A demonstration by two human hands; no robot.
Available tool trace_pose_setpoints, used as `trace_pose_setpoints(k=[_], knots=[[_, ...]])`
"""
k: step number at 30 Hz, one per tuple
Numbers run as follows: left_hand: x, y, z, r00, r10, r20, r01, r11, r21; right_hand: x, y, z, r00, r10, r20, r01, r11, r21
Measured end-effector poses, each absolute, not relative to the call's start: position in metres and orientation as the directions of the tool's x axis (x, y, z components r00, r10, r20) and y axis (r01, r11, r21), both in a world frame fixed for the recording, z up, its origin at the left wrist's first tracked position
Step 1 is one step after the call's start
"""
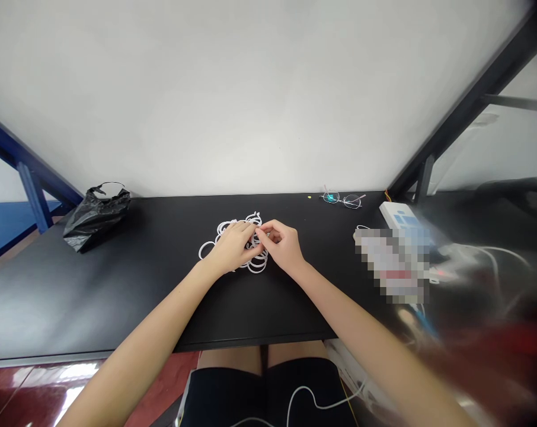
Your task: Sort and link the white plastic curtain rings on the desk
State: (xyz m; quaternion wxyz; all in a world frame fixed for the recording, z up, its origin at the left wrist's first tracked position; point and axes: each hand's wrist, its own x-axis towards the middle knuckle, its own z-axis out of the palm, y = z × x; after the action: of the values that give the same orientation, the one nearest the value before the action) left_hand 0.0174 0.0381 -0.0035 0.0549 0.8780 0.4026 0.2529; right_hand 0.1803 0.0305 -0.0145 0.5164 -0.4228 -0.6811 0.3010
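Observation:
A loose pile of thin white rings (256, 267) lies on the black tabletop in front of me; several have small raised tabs. My left hand (236, 244) rests over the pile from the left, fingers bent and closed over a white ring. From the right, my right hand (283, 242) meets it, thumb and forefinger pinched together at the left fingertips. White loops show between the two hands. The exact part in the pinch is hidden by the fingers. One ring sticks out left of my left hand.
On the black table (162, 219), a crumpled black plastic bag (97, 216) lies at the left. Eyeglasses (342, 200) lie near the back wall. At the right are a white-and-blue box (399, 214), a pixelated object (390, 264) and cables. A white cable (304, 391) crosses my lap.

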Motion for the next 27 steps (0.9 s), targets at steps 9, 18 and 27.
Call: trace_pose_setpoints(k=[9, 18, 27], knots=[[0.0175, 0.0374, -0.0033, 0.548, 0.741, 0.389, 0.685, -0.664, 0.301, 0.1797, 0.0301, -0.0138, -0.11, 0.888, 0.446, 0.254, 0.459, -0.851], [0.0174, 0.0379, -0.0032, 0.547, 0.739, 0.394, 0.683, -0.666, 0.3, 0.1795, 0.0306, -0.0134, -0.108, 0.888, 0.447, 0.274, 0.459, -0.845], [0.017, 0.0385, -0.0049, 0.552, 0.73, 0.402, 0.681, -0.673, 0.288, 0.1798, 0.0304, -0.0142, -0.115, 0.883, 0.456, 0.27, 0.469, -0.841]])
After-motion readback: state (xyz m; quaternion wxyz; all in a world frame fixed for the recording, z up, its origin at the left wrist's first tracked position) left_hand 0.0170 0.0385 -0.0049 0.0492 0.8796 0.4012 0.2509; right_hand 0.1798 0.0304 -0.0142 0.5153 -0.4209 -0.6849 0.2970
